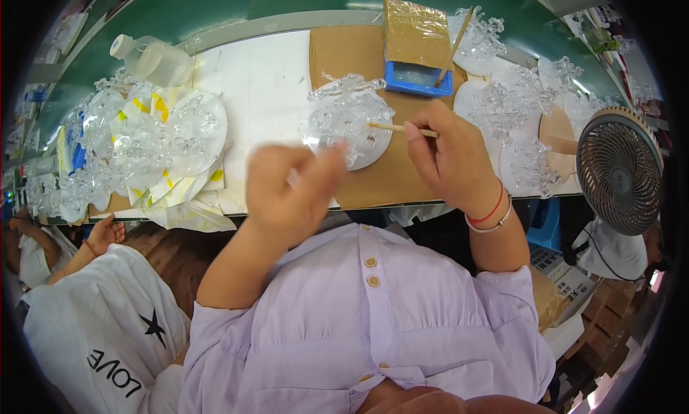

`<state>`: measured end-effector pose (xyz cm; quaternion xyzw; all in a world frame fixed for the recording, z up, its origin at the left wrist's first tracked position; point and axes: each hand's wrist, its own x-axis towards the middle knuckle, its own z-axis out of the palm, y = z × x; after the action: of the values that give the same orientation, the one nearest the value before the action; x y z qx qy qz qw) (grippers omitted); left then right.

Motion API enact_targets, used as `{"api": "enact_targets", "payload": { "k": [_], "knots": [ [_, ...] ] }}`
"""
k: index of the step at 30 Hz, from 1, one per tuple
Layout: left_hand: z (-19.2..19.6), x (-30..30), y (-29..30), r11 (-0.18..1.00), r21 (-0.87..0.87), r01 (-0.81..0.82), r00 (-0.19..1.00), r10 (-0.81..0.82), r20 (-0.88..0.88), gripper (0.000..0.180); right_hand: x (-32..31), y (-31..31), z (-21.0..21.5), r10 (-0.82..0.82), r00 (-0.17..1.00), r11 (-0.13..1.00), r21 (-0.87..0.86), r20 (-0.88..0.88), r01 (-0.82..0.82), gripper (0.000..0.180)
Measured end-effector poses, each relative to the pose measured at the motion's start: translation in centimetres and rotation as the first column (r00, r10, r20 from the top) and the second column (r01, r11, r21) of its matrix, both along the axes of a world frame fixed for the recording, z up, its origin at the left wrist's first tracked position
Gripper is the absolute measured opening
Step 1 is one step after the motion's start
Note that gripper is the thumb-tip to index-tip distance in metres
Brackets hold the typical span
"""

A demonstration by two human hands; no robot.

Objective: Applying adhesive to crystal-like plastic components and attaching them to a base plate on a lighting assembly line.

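Observation:
My right hand [452,152] is closed in a pinch around a thin wooden stick [384,127], whose tip points left over a white round plate [369,155]. Small clear plastic pieces [344,119] lie crowded on that plate. Close to its lower left edge is my left hand [291,195], smeared by motion, so whether its fingers hold anything is unclear. Behind my right hand stands a blue tray [420,87] with liquid in it, partly covered by a taped piece of cardboard [416,30]. A second wooden stick [456,44] leans in the tray.
More plates of clear pieces stand at the left [169,137] and right [495,112]. A translucent bottle [154,61] lies at the back left. A round dark fan [621,171] is at the right edge. At lower left sits another person in a white shirt [108,321].

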<state>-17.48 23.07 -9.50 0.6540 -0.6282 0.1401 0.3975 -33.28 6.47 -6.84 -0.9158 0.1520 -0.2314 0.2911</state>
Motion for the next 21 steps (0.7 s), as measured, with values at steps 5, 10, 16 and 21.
{"api": "enact_targets", "payload": {
  "k": [5,10,16,21],
  "knots": [
    [-4.4,-3.6,4.0,0.953,0.263,0.147,0.989,-0.141,-0.043,0.045,0.3,0.2,0.2,0.055,0.998,0.998,-0.028,-0.005,-0.055,0.009],
    [-6.9,-2.3,5.4,0.937,0.340,-0.085,0.995,0.097,-0.018,0.046,-0.8,0.2,-0.6,-0.040,0.999,0.999,0.009,-0.006,0.040,0.009],
    [-7.1,-1.1,5.2,0.920,0.321,-0.226,0.972,0.235,0.010,0.047,-1.1,1.2,-1.6,-0.120,0.992,0.993,0.020,0.042,0.120,0.010],
    [-7.7,-1.0,5.2,0.921,0.314,-0.229,0.971,0.241,0.003,0.049,-1.0,1.7,-1.9,-0.167,0.983,0.986,-0.008,0.080,0.168,0.010]
  ]
}}
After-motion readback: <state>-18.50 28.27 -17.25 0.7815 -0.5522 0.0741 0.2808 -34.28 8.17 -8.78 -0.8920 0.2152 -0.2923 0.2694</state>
